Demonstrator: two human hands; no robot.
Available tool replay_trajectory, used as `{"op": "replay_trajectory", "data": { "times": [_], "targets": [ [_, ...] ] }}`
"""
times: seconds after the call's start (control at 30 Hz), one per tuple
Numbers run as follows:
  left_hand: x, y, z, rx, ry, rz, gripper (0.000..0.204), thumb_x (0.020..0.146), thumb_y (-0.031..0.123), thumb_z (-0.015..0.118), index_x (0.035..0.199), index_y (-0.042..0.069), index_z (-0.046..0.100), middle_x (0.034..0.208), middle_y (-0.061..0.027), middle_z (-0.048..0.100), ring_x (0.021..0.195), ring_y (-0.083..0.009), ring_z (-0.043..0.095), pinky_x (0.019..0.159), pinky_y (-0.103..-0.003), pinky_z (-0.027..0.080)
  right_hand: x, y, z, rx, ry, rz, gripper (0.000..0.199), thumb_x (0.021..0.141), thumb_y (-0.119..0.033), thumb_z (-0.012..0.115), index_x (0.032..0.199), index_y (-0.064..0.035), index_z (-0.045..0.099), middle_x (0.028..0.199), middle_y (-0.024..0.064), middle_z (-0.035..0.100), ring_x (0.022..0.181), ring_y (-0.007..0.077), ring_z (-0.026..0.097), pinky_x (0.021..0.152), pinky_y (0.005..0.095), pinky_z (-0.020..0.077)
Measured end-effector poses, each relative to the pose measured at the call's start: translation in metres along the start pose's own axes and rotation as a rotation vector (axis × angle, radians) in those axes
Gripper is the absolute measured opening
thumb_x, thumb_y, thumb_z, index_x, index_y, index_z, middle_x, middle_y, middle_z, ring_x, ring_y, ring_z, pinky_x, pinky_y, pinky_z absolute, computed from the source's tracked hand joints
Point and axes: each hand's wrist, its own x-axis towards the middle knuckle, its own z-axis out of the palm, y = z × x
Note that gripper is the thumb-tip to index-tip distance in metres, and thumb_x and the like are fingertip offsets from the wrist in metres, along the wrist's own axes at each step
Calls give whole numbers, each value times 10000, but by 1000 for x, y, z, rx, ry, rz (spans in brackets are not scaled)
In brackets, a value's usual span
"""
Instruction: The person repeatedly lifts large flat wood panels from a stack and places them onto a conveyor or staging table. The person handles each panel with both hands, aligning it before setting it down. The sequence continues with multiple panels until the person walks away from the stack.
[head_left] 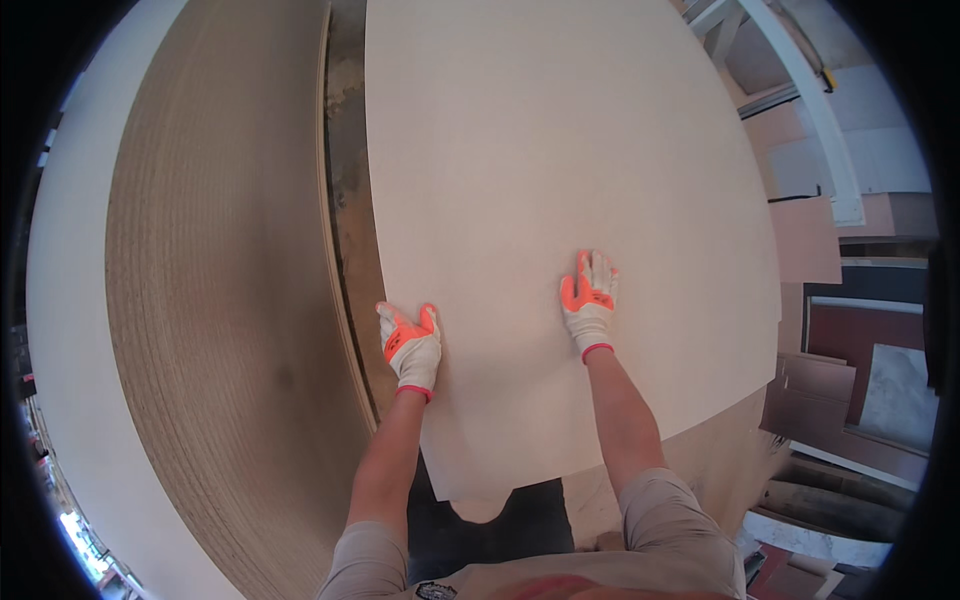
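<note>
A large pale, smooth board (500, 150) lies flat in front of me and reaches back to the top of the view. My left hand (411, 347), in a white and orange work glove, is at the board's left edge. Its thumb rests on the top face while the fingers bend over the edge, their tips partly hidden. Farther right, my right hand (590, 300) wears a matching glove and lies flat on the board's surface, fingers stretched out and thumb apart. Nothing is held in the right hand.
A tall brown wood-grain board (220, 250) runs along the left, across a narrow gap. To the right are a white frame (815, 100), several brown panels (808, 240) and a dark framed piece (860, 350). A dark surface (500, 530) shows beneath the board's near edge.
</note>
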Motion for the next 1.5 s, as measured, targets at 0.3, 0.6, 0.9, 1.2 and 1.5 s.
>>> {"op": "replay_trajectory", "data": {
  "times": [0.3,0.6,0.9,1.2,1.5],
  "targets": [
    [16,21,-10,102,3,14,967,1024,492,612,1592,-158,177,1619,-342,355,1496,-446,391,1244,-444,331,40,-3,-15,98,0,14,639,1009,-396,595,1549,-75,478,1638,190,403,1559,376,299,1304,510,171],
    [48,30,12,383,195,142,919,1021,586,571,1513,-156,344,1216,-327,652,1017,-481,684,862,-508,572,85,1,-13,145,12,-23,637,1046,-451,506,1561,-78,475,1670,168,371,1581,350,268,1318,483,140],
    [61,27,2,202,5,-18,679,1004,554,635,1303,-26,448,1144,-279,658,1056,-427,666,877,-489,546,93,-5,-14,101,-75,-8,637,1050,-473,465,1557,-88,485,1680,162,362,1583,359,261,1312,506,135],
    [-51,-121,-69,-603,-230,-222,228,1038,255,681,998,42,751,878,7,715,792,-96,645,725,-277,528,106,-1,6,88,114,-52,584,992,-442,580,1478,-119,552,1559,147,499,1494,345,401,1281,520,226],
    [-445,-296,-278,-784,545,-1093,421,1032,407,629,906,8,676,792,-141,709,603,-266,678,603,-434,615,105,-4,-28,161,-79,-131,757,1033,-569,516,1612,-91,415,1684,141,374,1588,301,267,1307,440,183]
  ]
}}
